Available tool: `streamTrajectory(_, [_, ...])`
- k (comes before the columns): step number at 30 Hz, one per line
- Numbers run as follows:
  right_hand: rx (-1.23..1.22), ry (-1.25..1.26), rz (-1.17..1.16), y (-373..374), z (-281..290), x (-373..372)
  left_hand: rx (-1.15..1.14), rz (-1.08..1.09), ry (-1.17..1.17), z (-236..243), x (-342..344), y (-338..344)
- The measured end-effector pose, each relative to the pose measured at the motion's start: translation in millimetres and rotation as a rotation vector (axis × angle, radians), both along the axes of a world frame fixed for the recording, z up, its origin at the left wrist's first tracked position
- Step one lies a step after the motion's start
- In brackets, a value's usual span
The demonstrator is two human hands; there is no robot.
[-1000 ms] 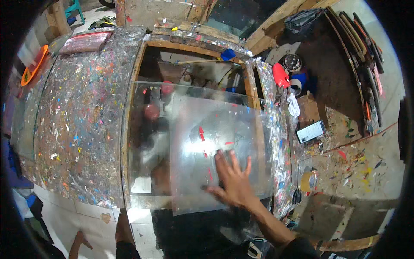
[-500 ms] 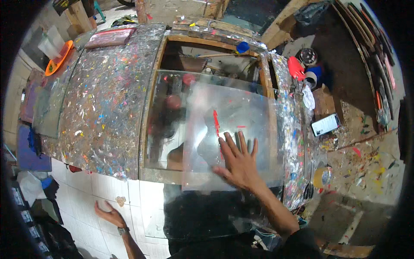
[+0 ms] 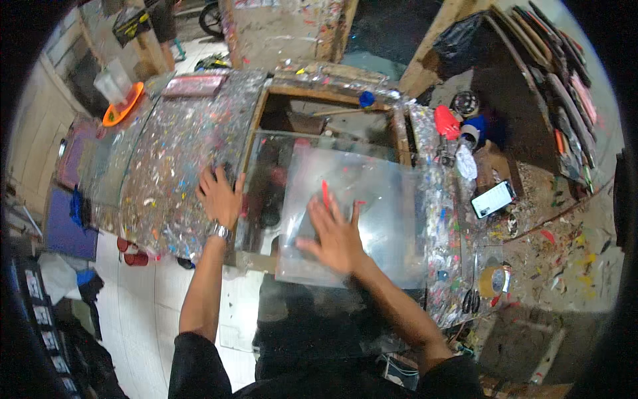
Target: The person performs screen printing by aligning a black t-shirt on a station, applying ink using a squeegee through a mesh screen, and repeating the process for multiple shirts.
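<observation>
My right hand (image 3: 329, 236), fingers spread, lies on a translucent plastic sheet (image 3: 389, 199), a little blurred. The sheet rests on a glass pane (image 3: 259, 186) that spans a wooden-framed opening (image 3: 312, 93) in the worktop. Thin red pieces (image 3: 325, 191) show on or under the sheet near my fingertips; I cannot tell which. My left hand (image 3: 219, 199), with a metal watch at the wrist, is on the paint-spattered board (image 3: 169, 153) left of the pane, fingers apart and holding nothing.
At right are a phone (image 3: 492, 198), tape roll (image 3: 491, 282), scissors (image 3: 471, 300), red object (image 3: 446, 122) and stacked squeegee-like boards (image 3: 568, 113). An orange tray (image 3: 123, 106) with a translucent container sits back left, a black bag (image 3: 455, 40) back right, white tiled floor (image 3: 139, 312) below left.
My left hand has risen from low at the left onto the board. My right hand has shifted left and slightly up on the sheet. The view has shifted too.
</observation>
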State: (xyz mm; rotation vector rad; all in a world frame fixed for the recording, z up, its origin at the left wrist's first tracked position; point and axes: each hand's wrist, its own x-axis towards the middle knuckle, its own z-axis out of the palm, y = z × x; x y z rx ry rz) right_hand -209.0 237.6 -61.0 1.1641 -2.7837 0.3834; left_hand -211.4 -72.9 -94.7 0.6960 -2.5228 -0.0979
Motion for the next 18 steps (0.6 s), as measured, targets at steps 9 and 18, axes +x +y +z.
streamTrajectory(9, [-0.052,-0.092,-0.092,28.4,-6.3,10.4,0.013,0.097,-0.174,-6.0,-2.4,3.9])
streamTrajectory(18, [0.232,-0.012,-0.103,129.9,74.2,-60.3,0.005,0.082,-0.187,-5.5,-7.0,10.6])
